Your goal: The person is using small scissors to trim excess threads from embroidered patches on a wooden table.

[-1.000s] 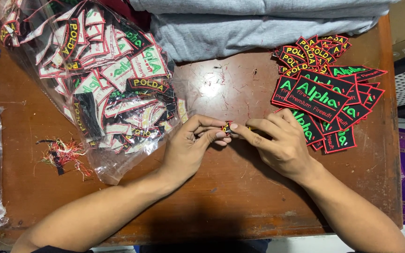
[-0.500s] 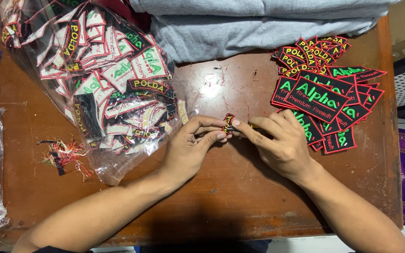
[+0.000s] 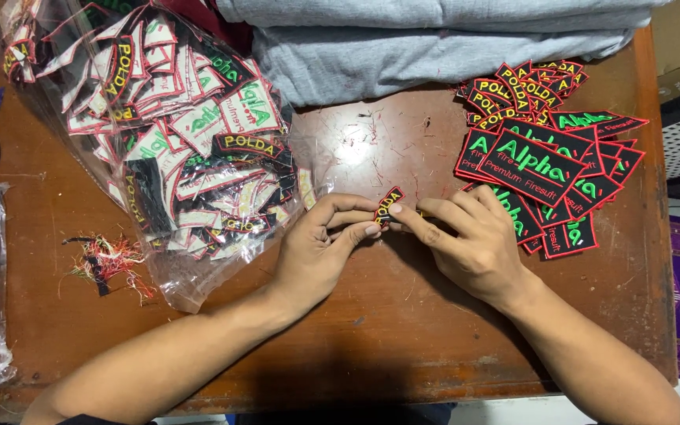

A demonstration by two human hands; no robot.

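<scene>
Both hands pinch one small black patch (image 3: 388,206) w/ red edge, above bench (image 3: 371,346) centre: left hand (image 3: 320,248) fingertips on its lower end, right hand (image 3: 470,244) at its right side. Clear bag of patches (image 3: 167,142) lies left; sorted patch pile (image 3: 548,169) right; grey folded cloth (image 3: 434,47) behind.

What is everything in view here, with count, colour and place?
small embroidered patch: one, black with red border and yellow lettering, held between both hands at table centre
loose patches: a pile, black with red borders, green or yellow lettering, right of the hands
clear plastic bag of patches: one, mostly white backs showing, upper left
folded cloth: grey, stacked at the far edge
thread scraps: one clump, red and yellow, left of the bag's mouth
wooden table: one, brown
left hand: pinching the patch
right hand: pinching the patch
</scene>
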